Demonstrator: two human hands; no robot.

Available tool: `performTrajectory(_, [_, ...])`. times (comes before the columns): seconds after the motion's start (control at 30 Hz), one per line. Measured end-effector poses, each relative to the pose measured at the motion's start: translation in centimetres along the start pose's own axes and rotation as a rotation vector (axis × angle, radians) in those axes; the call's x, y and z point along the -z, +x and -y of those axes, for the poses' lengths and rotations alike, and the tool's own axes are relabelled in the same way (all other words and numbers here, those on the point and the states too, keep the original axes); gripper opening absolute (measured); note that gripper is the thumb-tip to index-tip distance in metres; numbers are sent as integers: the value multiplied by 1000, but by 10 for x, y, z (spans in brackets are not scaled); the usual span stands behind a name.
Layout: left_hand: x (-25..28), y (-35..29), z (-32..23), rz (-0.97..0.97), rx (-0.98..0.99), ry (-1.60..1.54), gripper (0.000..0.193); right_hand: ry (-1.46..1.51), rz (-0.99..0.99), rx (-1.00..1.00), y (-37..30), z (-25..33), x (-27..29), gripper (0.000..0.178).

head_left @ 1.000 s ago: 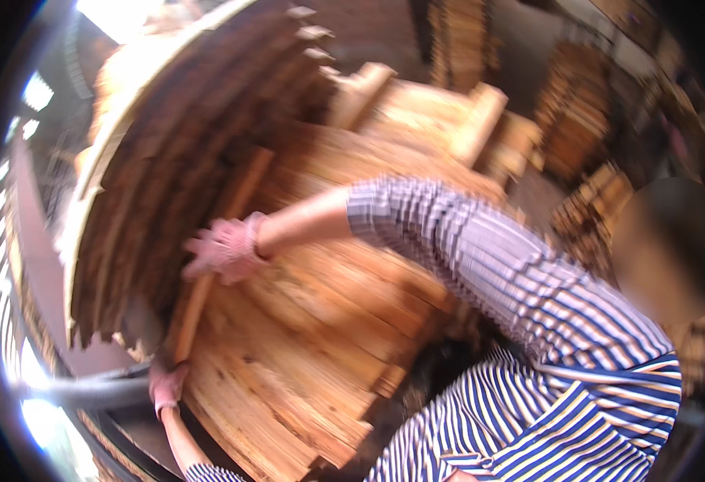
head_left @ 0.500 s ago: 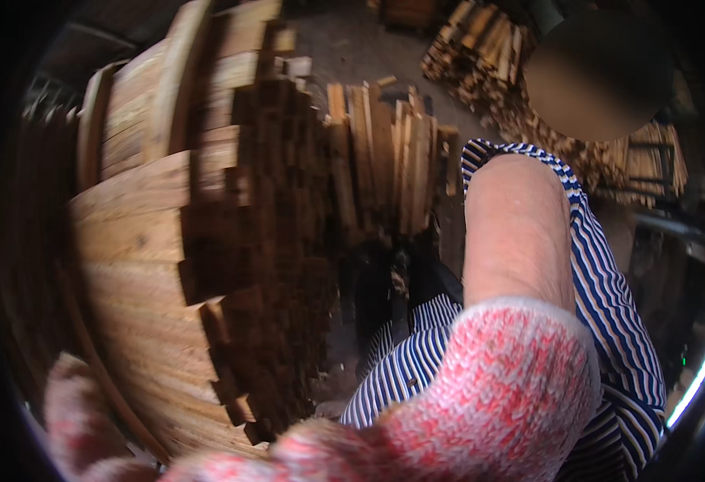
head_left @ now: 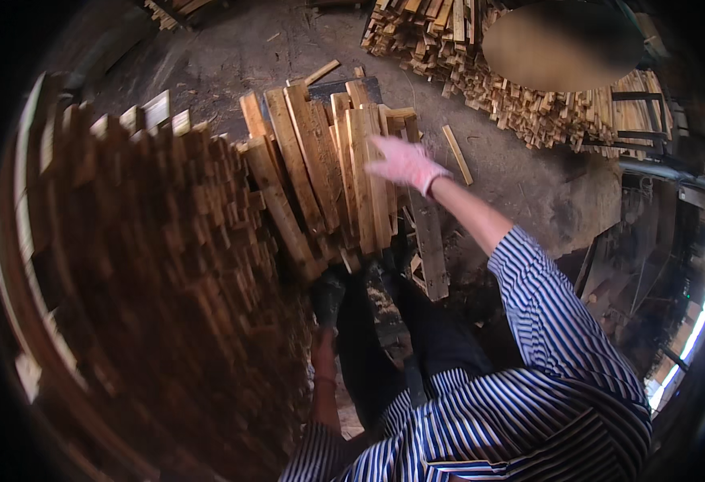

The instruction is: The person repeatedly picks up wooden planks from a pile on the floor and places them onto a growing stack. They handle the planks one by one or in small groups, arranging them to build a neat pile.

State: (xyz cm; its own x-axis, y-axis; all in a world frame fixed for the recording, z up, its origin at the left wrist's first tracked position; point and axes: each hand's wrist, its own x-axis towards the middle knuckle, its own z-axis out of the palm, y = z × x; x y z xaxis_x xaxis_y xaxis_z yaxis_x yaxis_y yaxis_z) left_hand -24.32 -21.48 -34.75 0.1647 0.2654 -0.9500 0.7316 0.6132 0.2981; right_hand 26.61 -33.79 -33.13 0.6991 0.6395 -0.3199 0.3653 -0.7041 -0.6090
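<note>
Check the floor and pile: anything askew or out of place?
A narrow wood strip lies alone on the floor, right of the plank pile, apart from any stack. The pile's planks also splay unevenly.

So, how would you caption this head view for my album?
A pink-gloved right hand at a pile of wooden boards, beside a larger lumber stack.

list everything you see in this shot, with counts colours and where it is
loose planks: several, light brown, ahead of the person
big wood stack: 1, brown, left side
far wood pile: 1, pale brown, upper right
small wood stack: 1, partly cut off, brown, top left
wood strip: 1, pale, on the floor right of the planks
striped shirt: 1, blue and white, bottom
trousers: 1 pair, black, lower middle
right hand: 1, pink glove, over the planks
left hand: 1, dark, colour unclear, beside the big stack
</note>
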Motion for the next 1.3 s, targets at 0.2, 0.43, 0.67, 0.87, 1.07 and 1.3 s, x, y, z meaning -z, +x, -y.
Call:
performTrajectory(0.2, [-137, 155, -88, 105, -177, 500, 72, -40, 349, -494, -19, -123, -131, 99])
performTrajectory(0.43, [-239, 269, -60, -199, -558, 676, 102, 259, 90, -848, 14, -179, -216, 128])
performTrajectory(0.67, [-279, 283, -46, -330, -310, 694, 95, 426, -67, -984, 7, -159, -278, 131])
performTrajectory(0.87, [-256, 305, -57, -221, -335, 645, 99, 723, -7, -929, -2, -187, -259, 123])
performTrajectory(1.07, [-235, 307, -68, 303, -319, 280, 93, 785, 112, -916, -15, -180, -247, 115])
performTrajectory(1.3, [-221, 192, -133, 423, -282, 12, 52, 1283, 222, -699, -35, -119, -198, 101])
